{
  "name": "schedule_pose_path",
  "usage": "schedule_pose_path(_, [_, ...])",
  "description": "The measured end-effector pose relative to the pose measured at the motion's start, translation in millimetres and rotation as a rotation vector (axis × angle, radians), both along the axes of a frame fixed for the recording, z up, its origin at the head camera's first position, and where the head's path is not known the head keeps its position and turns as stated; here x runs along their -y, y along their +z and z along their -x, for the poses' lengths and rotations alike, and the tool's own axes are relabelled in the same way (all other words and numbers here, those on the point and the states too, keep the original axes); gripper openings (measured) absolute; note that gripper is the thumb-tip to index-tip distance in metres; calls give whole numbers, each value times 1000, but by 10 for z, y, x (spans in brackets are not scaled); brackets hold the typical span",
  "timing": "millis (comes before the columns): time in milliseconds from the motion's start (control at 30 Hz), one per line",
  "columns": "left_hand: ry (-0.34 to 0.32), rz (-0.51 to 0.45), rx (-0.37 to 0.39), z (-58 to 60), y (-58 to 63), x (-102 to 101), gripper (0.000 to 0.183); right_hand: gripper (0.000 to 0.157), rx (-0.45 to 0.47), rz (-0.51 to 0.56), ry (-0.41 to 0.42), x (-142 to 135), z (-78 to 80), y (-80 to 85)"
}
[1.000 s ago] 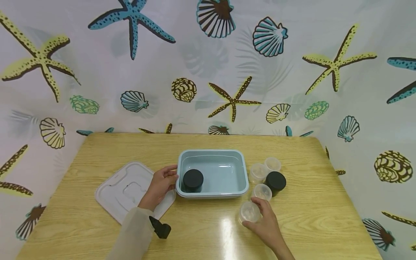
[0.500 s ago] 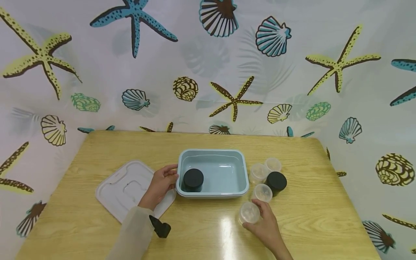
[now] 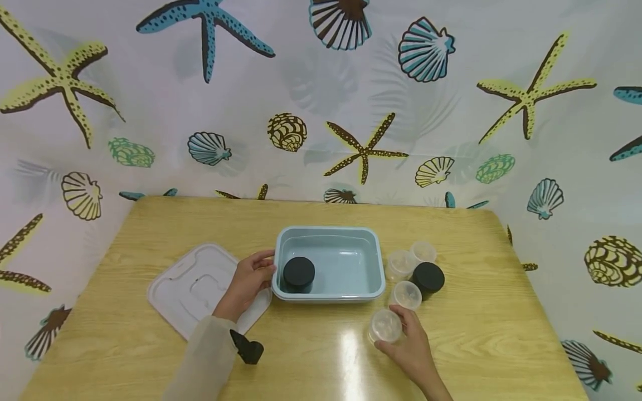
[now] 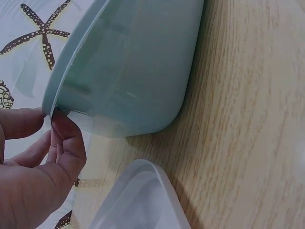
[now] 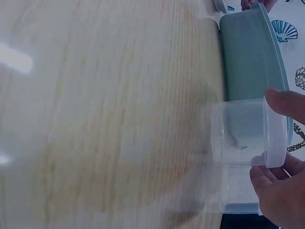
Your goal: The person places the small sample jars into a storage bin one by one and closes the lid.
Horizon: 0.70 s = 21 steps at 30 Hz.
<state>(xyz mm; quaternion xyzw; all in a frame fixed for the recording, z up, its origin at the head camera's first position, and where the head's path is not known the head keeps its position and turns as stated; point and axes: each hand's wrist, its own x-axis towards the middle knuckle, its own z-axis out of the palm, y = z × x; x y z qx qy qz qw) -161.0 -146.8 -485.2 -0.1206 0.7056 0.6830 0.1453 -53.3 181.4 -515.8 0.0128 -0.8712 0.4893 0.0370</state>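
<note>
A light-blue plastic tub (image 3: 346, 275) stands on the table, with a black-lidded jar (image 3: 299, 272) inside at its left end. My left hand (image 3: 248, 281) pinches the tub's left rim between thumb and fingers, as the left wrist view shows closely. My right hand (image 3: 408, 340) holds a clear round plastic container (image 3: 385, 326) by its lid, in front of the tub's right corner. In the right wrist view the thumb and fingers sit on either side of that clear container (image 5: 240, 133). Whether its base touches the table I cannot tell.
Right of the tub stand more clear containers (image 3: 406, 295) and a second black-lidded jar (image 3: 428, 277), grouped closely. A white lid (image 3: 188, 287) lies on the table to the left, partly under my left forearm. A patterned curtain (image 3: 321, 100) hangs behind the wooden table (image 3: 476, 334).
The head view has shifted slightly, so the scene sits a little higher. Both hands keep their holds, and the tub and containers stay in place.
</note>
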Motion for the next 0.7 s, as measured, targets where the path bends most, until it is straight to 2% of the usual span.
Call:
schedule_pose_path(300, [7, 7, 24, -32, -37, 4, 46, 69, 22, -21, -35, -13, -70, 22])
schedule_pose_path(567, [15, -15, -5, -29, -56, 16, 45, 69, 43, 10, 5, -2, -63, 218])
schedule_pose_path(700, [20, -23, 1, -23, -69, 25, 45, 69, 3, 6, 28, 17, -71, 339])
